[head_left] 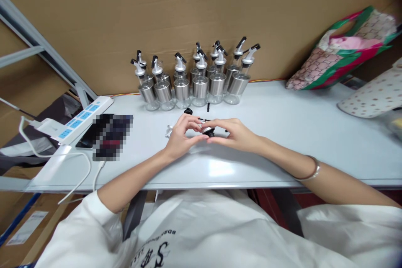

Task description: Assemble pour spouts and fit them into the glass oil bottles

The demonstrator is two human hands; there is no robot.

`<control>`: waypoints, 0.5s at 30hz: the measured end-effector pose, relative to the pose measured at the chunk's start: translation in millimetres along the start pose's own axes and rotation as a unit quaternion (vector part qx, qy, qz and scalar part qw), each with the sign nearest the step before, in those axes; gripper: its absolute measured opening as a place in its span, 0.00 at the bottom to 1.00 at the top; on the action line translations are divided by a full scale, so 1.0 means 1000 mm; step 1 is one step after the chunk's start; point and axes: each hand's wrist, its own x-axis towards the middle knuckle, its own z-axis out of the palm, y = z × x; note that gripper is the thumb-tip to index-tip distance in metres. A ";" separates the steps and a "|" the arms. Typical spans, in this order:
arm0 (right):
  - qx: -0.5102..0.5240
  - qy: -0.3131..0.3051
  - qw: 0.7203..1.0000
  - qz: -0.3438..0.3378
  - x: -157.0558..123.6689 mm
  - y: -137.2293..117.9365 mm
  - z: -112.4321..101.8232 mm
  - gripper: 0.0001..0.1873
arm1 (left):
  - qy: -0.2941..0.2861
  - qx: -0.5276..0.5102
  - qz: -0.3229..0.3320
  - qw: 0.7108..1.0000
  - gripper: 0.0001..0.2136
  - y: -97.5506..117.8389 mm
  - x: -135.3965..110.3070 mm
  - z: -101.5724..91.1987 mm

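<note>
White cloth of a shirt (220,226) is found nearest, just below the near edge of the pale table (282,146), where a white cord (90,170) is draped on the left and could be caught by an arm. Past that edge, around the middle of the table, a small black and silver part (209,131) is pinched by the fingers and thumbs of the left hand (180,136) and the right hand (240,134); how hard it is squeezed cannot be told. It should be kept low, held steady on one side and worked gently on the other, so that nothing is bent or dropped. On the left, room is cut short by a dark phone (87,135) and a power strip (84,119). Beside and beyond the left hand, a pale piece (168,131), a round black piece (188,111) and a short black piece (208,107) could be knocked away easily. More room is given on the right, up to a dotted white thing (370,94) and a pink bag (336,58). Farther off, bottles (200,88) are stood close together before a cardboard wall (176,4), so far reaches should be kept short.
</note>
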 end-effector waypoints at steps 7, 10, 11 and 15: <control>-0.017 0.012 1.000 0.005 -0.002 -0.004 0.000 0.15 | -0.006 0.029 -0.029 0.999 0.15 0.005 0.002 -0.003; -0.013 -0.010 1.000 0.010 -0.002 -0.004 -0.001 0.16 | -0.031 0.086 -0.037 0.995 0.10 0.008 0.002 -0.004; -0.011 -0.018 1.000 0.007 -0.002 -0.005 -0.001 0.15 | -0.037 0.100 -0.038 0.994 0.10 0.008 0.003 -0.005; -0.005 -0.019 1.000 -0.005 -0.002 -0.007 0.000 0.13 | -0.072 0.147 -0.029 0.986 0.12 0.011 0.004 -0.006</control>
